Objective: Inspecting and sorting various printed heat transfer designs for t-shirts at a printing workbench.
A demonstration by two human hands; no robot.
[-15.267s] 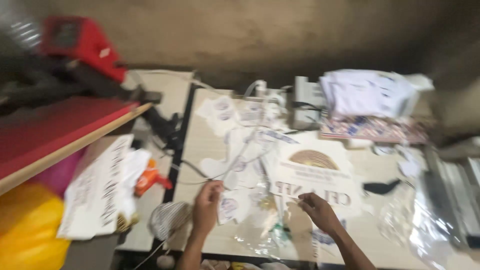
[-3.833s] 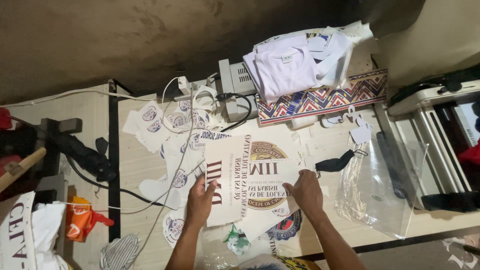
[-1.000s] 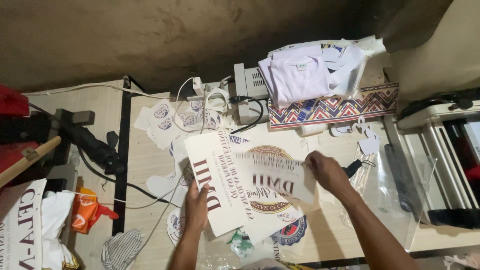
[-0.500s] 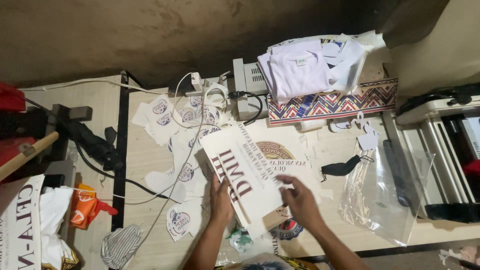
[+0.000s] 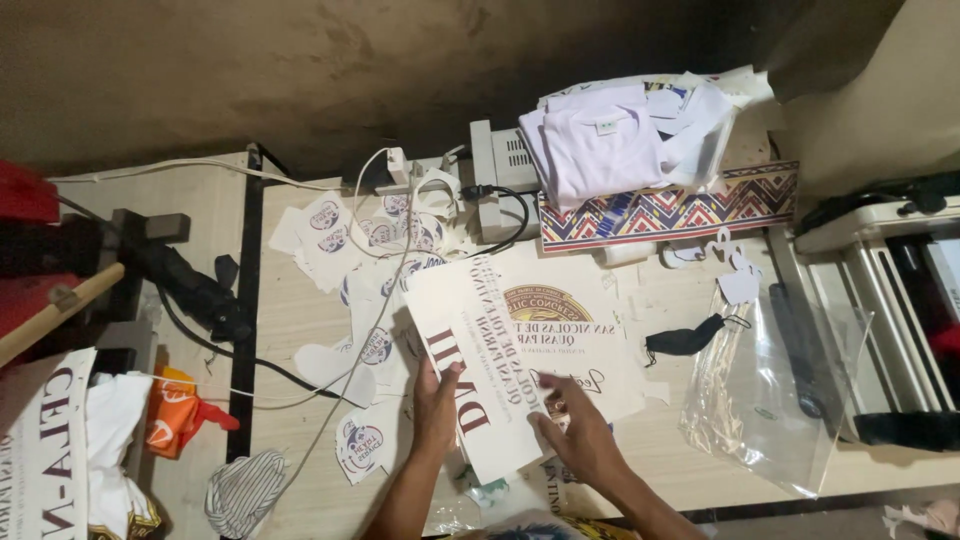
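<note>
One large printed sheet [image 5: 520,360] lies on the table [image 5: 290,320], its near edge overhanging smaller printed cutouts [image 5: 365,345] crowding the left. The left hand [image 5: 437,405] presses flat on its left half; the right hand [image 5: 578,430] pinches its near right part, bare wood beyond.

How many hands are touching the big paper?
2. The left hand presses the big paper at its near left side; the right hand lies on its near right edge. No other hands show.
</note>
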